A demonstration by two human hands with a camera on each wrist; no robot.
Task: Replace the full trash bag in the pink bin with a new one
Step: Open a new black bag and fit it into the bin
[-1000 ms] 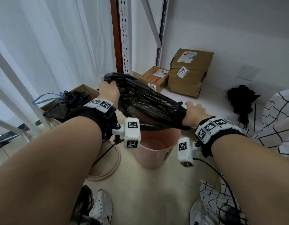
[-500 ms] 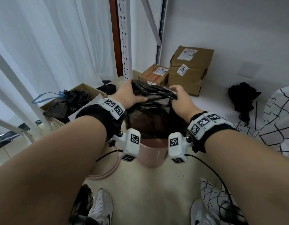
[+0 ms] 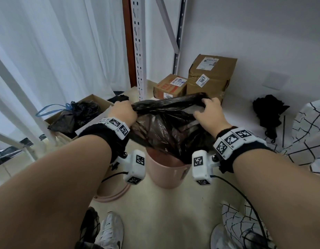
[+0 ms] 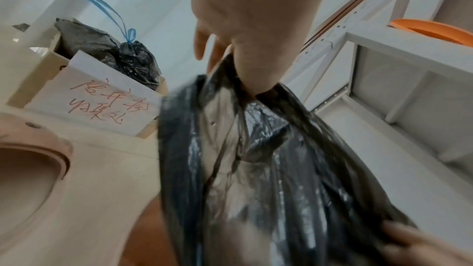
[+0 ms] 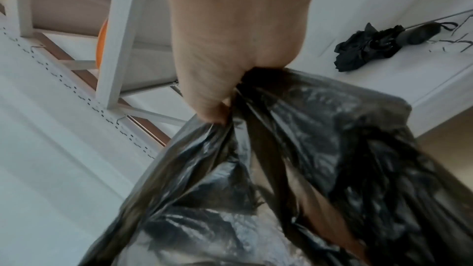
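Observation:
A black trash bag (image 3: 166, 133) hangs over the pink bin (image 3: 166, 175), its lower part still inside the bin's mouth. My left hand (image 3: 122, 112) grips the bag's bunched top edge at the left. My right hand (image 3: 208, 112) grips the same edge at the right, so the gathered rim stretches between them. In the left wrist view the left hand (image 4: 245, 58) clutches the bag (image 4: 268, 169) from above. In the right wrist view the right hand (image 5: 230, 80) clenches the gathered plastic (image 5: 294, 169).
A cardboard box (image 3: 91, 112) at the left holds a tied black bag with a blue drawstring (image 3: 74, 115). Two parcels (image 3: 209, 76) stand by the far wall beside a white shelf post (image 3: 139, 51). A folded black umbrella (image 3: 268, 114) lies at right. A pink ring (image 3: 116, 193) lies on the floor.
A second ago the hands held the bag's rim wide across the bin. They then came together, and now have parted again, with the gathered top stretched between them and the bag raised higher.

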